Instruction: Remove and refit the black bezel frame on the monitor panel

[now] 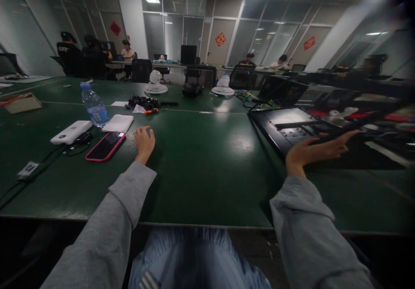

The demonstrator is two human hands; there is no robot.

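Note:
My left hand (144, 142) hovers or rests at the green table, just right of a phone in a pink case (106, 146). Its fingers are loosely bent and apart, with nothing in them. A white notepad (118, 123) lies beyond the phone. On the right, my right hand (316, 150) has its fingers stretched out at the near edge of a black flat panel (282, 126), which looks like a monitor lying face down. Whether the hand touches the panel or the dark bar above it I cannot tell.
A water bottle (94, 107) and a white power bank (71, 132) with cables are on the left. Farther back are black gear (142, 103) and two white fans (155, 83). Cables (248, 98) lie behind the panel. Several people sit at far desks.

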